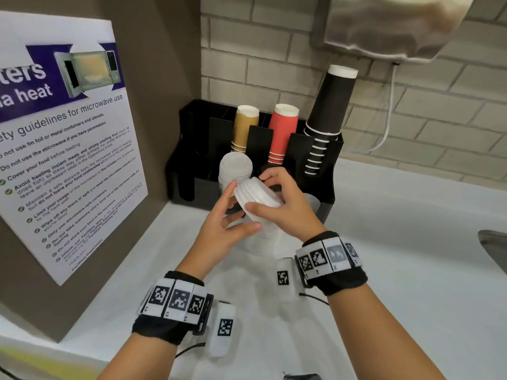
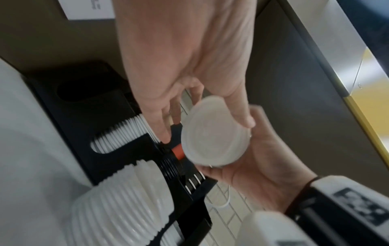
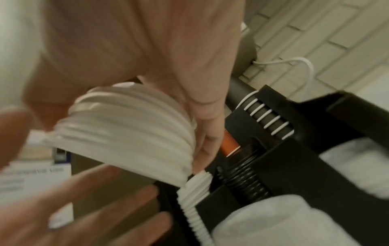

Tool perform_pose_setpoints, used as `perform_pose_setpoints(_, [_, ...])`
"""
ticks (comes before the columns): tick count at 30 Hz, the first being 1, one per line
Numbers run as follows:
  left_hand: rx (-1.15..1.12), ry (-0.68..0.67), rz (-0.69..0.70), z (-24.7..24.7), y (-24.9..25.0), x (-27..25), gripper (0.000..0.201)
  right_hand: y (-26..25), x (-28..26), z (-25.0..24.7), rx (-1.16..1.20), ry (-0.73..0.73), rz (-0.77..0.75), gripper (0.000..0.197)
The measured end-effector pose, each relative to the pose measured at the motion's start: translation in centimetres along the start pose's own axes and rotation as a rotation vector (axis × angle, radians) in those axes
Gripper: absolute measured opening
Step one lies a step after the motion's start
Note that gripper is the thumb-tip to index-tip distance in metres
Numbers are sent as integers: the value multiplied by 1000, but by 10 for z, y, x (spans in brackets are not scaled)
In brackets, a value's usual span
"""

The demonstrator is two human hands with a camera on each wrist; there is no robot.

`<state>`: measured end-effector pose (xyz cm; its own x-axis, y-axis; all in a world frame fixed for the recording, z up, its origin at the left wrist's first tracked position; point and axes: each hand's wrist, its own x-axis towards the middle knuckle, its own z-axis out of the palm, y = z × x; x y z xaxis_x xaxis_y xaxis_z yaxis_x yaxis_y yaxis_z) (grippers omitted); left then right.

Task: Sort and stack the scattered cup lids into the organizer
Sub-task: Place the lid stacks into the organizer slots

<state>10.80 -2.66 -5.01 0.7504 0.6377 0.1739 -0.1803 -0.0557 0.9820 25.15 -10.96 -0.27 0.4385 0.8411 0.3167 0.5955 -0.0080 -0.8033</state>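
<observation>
The right hand [image 1: 285, 198] curls its fingers and thumb round a short stack of white ribbed plastic lids [image 1: 258, 194]. The left hand [image 1: 222, 226], fingers straight, steadies it from beside. The black plastic organizer [image 1: 192, 160] sits just beyond the fingertips; squaring the rims first should help the stack seat.

A short stack of white ribbed cup lids [image 1: 258, 194] is tilted on its side, off the tabletop, just in front of the black organizer [image 1: 186, 171] at the back left corner. A taller white lid stack [image 1: 236, 167] stands in an organizer slot, black lids [image 3: 242, 174] beside it.
</observation>
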Motion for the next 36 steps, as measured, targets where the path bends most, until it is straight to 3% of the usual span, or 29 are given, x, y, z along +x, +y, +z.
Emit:
perform_pose_setpoints(5, [-75,-78,48,2,3,0,101,-12,-19,-7,205,-94,65,48])
perform_pose_setpoints(11, [-60,-104,51,3,3,-4,93,-10,-30,-28,248,-224,139,56])
perform_pose_setpoints(18, [-43,-61,65,7,5,-5,91,-15,-36,-26,262,-208,137,58])
perform_pose_setpoints(23, [-24,-121,71,3,6,-6,85,-14,-41,-27,307,-216,149,65])
perform_pose_setpoints(36, [-20,-69,63,4,8,-8,98,-17,-44,-25,334,-196,115,49])
